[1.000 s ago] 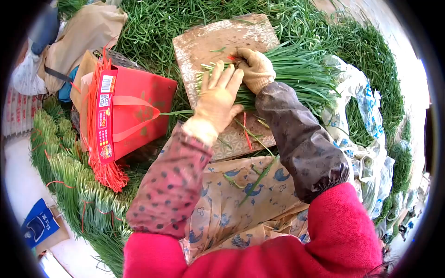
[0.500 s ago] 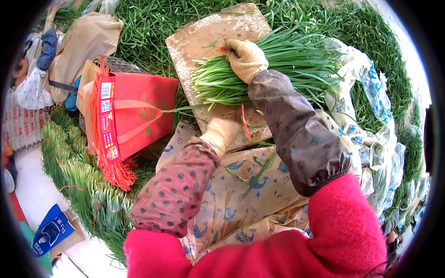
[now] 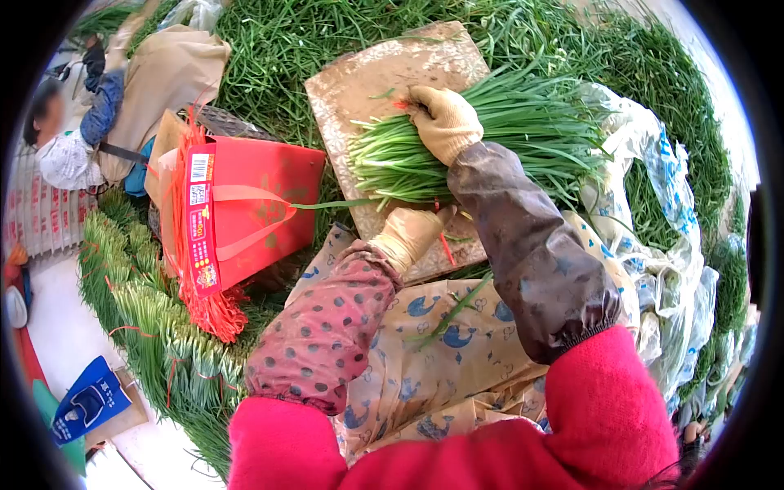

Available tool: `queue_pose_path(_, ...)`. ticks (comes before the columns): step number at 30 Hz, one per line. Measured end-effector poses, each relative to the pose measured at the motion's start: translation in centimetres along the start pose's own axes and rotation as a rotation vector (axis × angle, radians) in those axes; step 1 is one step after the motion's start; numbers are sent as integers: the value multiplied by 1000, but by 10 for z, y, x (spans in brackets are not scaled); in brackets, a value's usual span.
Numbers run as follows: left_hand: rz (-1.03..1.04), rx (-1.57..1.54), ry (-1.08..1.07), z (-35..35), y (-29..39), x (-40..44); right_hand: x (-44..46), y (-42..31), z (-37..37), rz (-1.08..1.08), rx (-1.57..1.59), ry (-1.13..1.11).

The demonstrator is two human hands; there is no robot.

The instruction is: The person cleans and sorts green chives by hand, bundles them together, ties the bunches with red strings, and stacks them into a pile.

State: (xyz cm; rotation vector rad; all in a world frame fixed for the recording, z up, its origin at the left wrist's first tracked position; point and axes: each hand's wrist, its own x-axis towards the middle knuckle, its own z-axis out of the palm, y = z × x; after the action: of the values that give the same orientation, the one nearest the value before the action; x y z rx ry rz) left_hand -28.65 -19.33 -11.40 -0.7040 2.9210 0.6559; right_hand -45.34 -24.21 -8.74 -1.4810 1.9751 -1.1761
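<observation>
A thick bundle of green chives (image 3: 384,155) lies across a worn board (image 3: 347,90), pale cut ends toward the left. My right hand (image 3: 446,122), in a beige glove, is closed over the top of the bundle. A bit of red tie (image 3: 401,104) shows at its fingertips. At the bundle's near edge is my left hand (image 3: 408,237), also gloved, its fingers closed at the lower part of the red tie (image 3: 447,250), which hangs down beside the thumb. The left fingertips are partly hidden by the chives.
A red bag (image 3: 273,204) with red tie strips (image 3: 214,314) stands at left. Tied chive bundles (image 3: 163,327) are stacked below it. Loose chives (image 3: 278,49) cover the back; clear plastic (image 3: 670,269) lies right. Another person (image 3: 73,147) is at far left.
My left hand has moved up against the bundle's near edge and closed at the red tie. My right hand stays on top of the chives. The whole view has shifted slightly.
</observation>
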Motion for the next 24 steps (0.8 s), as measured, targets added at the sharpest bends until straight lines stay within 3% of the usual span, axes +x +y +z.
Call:
queue_pose_path(1,23,-116,191,3,-3,2,0,0,-1,-2,-9,0)
queue_pose_path(2,21,-111,188,7,-6,0,1,2,0,-3,-3,0)
queue_pose_path(4,10,167,-367,0,-5,-5,2,8,4,-32,-24,0)
queue_pose_path(5,8,173,-366,-5,-1,-4,3,9,5,-36,-21,4)
queue_pose_path(8,16,-160,-42,2,1,-4,5,18,11,25,116,17)
queue_pose_path(9,19,-156,-38,-3,4,1,6,20,13,20,114,22)
queue_pose_path(11,-168,-805,276,-29,18,15,7,22,13,130,173,-74)
queue_pose_path(12,-422,-931,158,-51,18,26,7,17,8,188,192,-105)
queue_pose_path(13,-585,-1318,121,-64,15,37,10,19,10,180,194,-104)
queue_pose_path(16,-699,-1558,324,-63,-8,54,15,40,22,252,441,-114)
queue_pose_path(24,-760,-1727,377,-55,-18,56,25,25,-9,426,526,-306)
